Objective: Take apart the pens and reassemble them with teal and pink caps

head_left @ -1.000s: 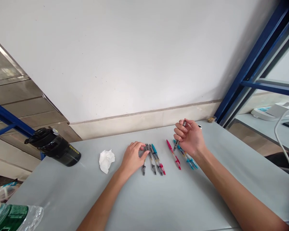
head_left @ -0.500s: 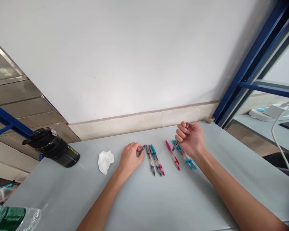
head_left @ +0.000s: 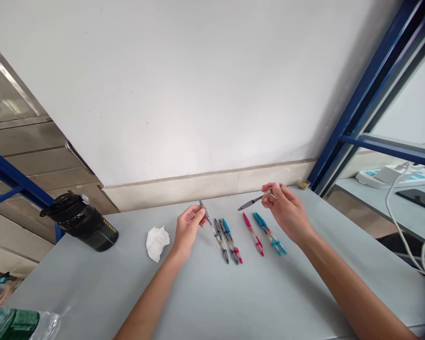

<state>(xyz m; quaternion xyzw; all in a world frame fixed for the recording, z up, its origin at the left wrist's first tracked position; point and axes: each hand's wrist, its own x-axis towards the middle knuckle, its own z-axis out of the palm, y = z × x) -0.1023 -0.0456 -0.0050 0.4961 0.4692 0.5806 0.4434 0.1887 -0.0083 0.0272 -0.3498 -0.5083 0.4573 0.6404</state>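
My left hand (head_left: 189,229) pinches a black-gripped clear pen (head_left: 207,215), tilted beside a group of pens. In my right hand (head_left: 285,205) is another pen with a dark grip (head_left: 251,203), its end pointing left above the table. Between the hands lie two black pens (head_left: 222,243) and a pen with a teal grip and a pink end (head_left: 231,237). Right of these, a pink pen (head_left: 253,234) lies apart. Two teal pens (head_left: 270,234) rest side by side just below my right hand.
A crumpled white tissue (head_left: 157,243) lies left of my left hand. Farther left leans a black bottle (head_left: 81,222) in view, with a green-labelled clear bottle (head_left: 23,323) at the near corner. A white wall (head_left: 212,94) backs the grey table (head_left: 205,297); blue frames (head_left: 361,104) flank it.
My left hand has raised its pen off the table and turned it. My right hand has rolled over, so its pen now points left, away from the pink pen.
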